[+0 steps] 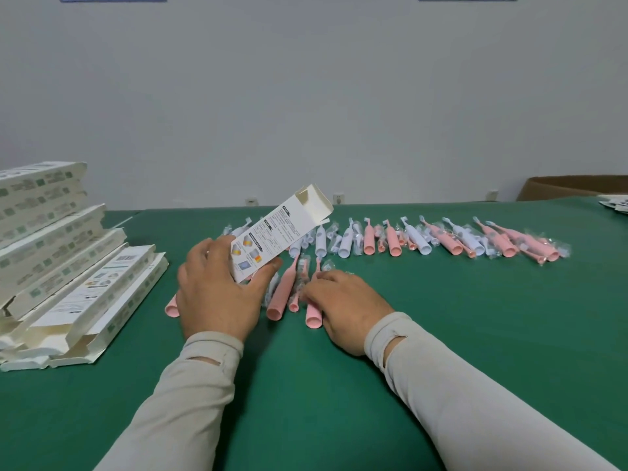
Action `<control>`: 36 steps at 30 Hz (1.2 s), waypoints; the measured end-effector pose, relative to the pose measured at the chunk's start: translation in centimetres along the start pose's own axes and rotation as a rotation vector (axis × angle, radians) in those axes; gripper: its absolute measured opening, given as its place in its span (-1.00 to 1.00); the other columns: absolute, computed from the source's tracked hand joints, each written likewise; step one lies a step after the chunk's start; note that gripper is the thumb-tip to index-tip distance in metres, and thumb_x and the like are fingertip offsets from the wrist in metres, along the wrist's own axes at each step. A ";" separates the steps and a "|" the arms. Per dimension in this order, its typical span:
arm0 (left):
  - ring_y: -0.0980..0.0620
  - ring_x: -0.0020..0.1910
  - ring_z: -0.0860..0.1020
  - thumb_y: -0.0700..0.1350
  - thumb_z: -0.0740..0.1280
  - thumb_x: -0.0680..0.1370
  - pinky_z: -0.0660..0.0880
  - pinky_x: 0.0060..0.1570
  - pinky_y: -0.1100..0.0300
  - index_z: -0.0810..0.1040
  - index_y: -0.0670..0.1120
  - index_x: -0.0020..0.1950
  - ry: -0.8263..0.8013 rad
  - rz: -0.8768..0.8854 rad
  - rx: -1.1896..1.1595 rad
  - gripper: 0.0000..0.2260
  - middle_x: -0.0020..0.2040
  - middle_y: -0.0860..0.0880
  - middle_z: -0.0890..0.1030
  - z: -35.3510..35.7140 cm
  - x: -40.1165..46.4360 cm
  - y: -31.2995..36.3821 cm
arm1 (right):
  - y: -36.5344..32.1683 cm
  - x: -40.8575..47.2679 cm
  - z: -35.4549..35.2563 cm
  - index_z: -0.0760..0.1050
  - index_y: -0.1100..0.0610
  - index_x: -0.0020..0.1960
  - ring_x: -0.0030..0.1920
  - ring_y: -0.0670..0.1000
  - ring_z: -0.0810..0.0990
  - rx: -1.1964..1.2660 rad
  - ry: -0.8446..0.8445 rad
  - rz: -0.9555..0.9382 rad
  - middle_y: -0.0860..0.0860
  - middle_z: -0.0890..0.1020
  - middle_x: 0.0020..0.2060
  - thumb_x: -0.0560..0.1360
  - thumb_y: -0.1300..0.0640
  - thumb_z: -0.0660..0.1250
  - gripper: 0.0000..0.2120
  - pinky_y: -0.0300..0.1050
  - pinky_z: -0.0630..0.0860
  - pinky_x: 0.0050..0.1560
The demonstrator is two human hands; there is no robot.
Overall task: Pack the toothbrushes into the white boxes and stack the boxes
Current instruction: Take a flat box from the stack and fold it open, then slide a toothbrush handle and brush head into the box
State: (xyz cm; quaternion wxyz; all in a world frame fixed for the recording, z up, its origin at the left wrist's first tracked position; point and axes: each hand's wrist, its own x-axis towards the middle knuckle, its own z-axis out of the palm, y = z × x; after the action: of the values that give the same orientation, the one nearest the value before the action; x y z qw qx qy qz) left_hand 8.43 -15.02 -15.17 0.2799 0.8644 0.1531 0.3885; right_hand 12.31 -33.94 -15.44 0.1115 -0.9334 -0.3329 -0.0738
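Observation:
My left hand [217,294] grips a white printed box [278,236], tilted with its open flap end up and to the right. My right hand [343,304] rests on the green table, fingers closed around a pink toothbrush [314,309] lying with its wide base toward me. Two more pink toothbrushes [280,294] lie between my hands, and another [172,308] pokes out left of my left hand. A long row of pink and white toothbrushes [424,241] with small clear-wrapped brush heads stretches across the table beyond.
A leaning stack of white boxes [54,253] fills the left side of the green table [306,385], several with open flaps. A brown cardboard carton [571,188] stands at the far right by the wall, with some printed boxes [615,203] near it.

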 end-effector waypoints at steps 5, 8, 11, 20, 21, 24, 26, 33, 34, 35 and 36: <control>-0.12 0.28 0.37 0.34 0.36 0.39 0.35 0.22 -0.03 0.50 0.05 0.29 -0.019 0.022 0.004 -0.43 0.31 -0.06 0.47 0.1 -0.2 0.2 | 0.4 -1.5 -0.8 0.46 -0.07 0.18 0.26 0.12 0.41 -0.059 -0.020 -0.025 0.00 0.50 0.18 0.48 0.31 0.24 -0.63 0.05 0.41 0.31; -0.12 0.29 0.38 0.32 0.38 0.38 0.33 0.24 -0.02 0.51 0.06 0.29 -0.057 0.044 0.012 -0.44 0.30 -0.06 0.49 0.2 -0.4 0.4 | 1.3 -3.4 -1.6 0.45 -0.04 0.24 0.20 0.07 0.42 -0.105 -0.040 -0.045 -0.02 0.53 0.16 0.53 0.31 0.22 -0.63 0.01 0.41 0.25; -0.12 0.30 0.39 0.32 0.37 0.38 0.34 0.27 -0.04 0.52 0.04 0.29 -0.105 0.093 0.034 -0.43 0.27 -0.05 0.51 0.4 -0.7 0.9 | 2.7 -5.5 -2.3 0.43 -0.05 0.23 0.22 0.03 0.41 -0.139 -0.056 -0.051 -0.07 0.53 0.15 0.53 0.31 0.19 -0.64 -0.01 0.41 0.24; -0.09 0.26 0.42 0.28 0.45 0.40 0.36 0.27 -0.05 0.52 -0.01 0.30 -0.261 0.216 0.094 -0.42 0.25 -0.03 0.53 1.4 -1.5 1.4 | 5.9 -6.8 -2.7 0.35 -0.07 0.43 0.49 0.05 0.22 -0.248 -0.081 -0.015 -0.16 0.44 0.39 0.58 0.28 0.16 -0.52 -0.02 0.26 0.43; -0.08 0.26 0.42 0.25 0.46 0.41 0.35 0.28 -0.04 0.51 0.01 0.32 -0.271 0.222 0.099 -0.43 0.26 -0.01 0.53 1.5 -1.5 1.3 | 6.1 -6.6 -2.7 0.38 -0.09 0.40 0.52 0.05 0.19 -0.252 -0.075 -0.016 -0.16 0.46 0.38 0.58 0.27 0.16 -0.55 -0.02 0.23 0.45; -0.08 0.27 0.42 0.15 0.50 0.42 0.33 0.29 0.00 0.49 0.04 0.36 -0.295 0.236 0.111 -0.46 0.29 0.01 0.52 1.6 -1.3 1.1 | 6.3 -6.3 -2.4 0.42 -0.08 0.30 0.55 0.04 0.15 -0.207 -0.013 -0.017 -0.15 0.49 0.34 0.61 0.25 0.13 -0.64 -0.06 0.09 0.50; -0.09 0.28 0.42 0.07 0.52 0.42 0.33 0.28 -0.01 0.49 0.05 0.37 -0.294 0.241 0.102 -0.46 0.29 0.01 0.52 1.7 -1.3 1.1 | 6.3 -6.3 -2.3 0.40 -0.06 0.29 0.57 0.02 0.11 -0.214 0.023 -0.047 -0.13 0.50 0.34 0.63 0.24 0.12 -0.68 -0.08 -0.04 0.54; -0.12 0.23 0.44 0.03 0.52 0.43 0.36 0.27 -0.06 0.53 0.03 0.31 -0.178 0.235 0.133 -0.53 0.23 0.00 0.54 1.5 -1.1 0.8 | 6.0 -7.4 -5.5 0.55 0.12 0.18 0.04 0.13 0.54 -0.183 0.499 -0.106 0.04 0.61 0.02 0.51 0.29 0.34 -0.74 0.08 0.46 0.19; -0.12 0.24 0.43 0.02 0.53 0.43 0.35 0.27 -0.06 0.53 0.04 0.32 -0.175 0.241 0.137 -0.52 0.24 0.00 0.54 1.5 -1.1 0.8 | 6.2 -7.7 -5.7 0.56 0.12 0.20 -0.02 0.12 0.53 -0.178 0.543 -0.068 0.05 0.60 0.00 0.52 0.27 0.35 -0.74 0.07 0.49 0.11; -0.12 0.26 0.41 0.00 0.53 0.42 0.34 0.29 -0.06 0.53 0.04 0.34 -0.179 0.248 0.142 -0.50 0.26 -0.01 0.53 1.6 -1.2 0.8 | 6.4 -7.8 -5.8 0.55 0.11 0.22 -0.07 0.10 0.51 -0.177 0.564 -0.025 0.04 0.58 -0.01 0.53 0.24 0.35 -0.73 0.06 0.51 0.03; -0.13 0.28 0.40 -0.03 0.54 0.41 0.32 0.31 -0.07 0.52 0.04 0.36 -0.188 0.255 0.147 -0.47 0.30 -0.03 0.51 1.6 -1.2 0.8 | 6.5 -8.0 -5.9 0.54 0.10 0.24 -0.11 0.09 0.50 -0.177 0.561 0.020 0.04 0.57 -0.02 0.54 0.20 0.34 -0.72 0.07 0.51 -0.03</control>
State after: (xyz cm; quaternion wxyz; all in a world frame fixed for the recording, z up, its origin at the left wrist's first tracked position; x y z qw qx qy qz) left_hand 8.86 -16.85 -16.26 0.1773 0.9275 0.0433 0.3264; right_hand 10.00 -45.18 -12.47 0.1181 -0.8859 -0.2720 -0.3568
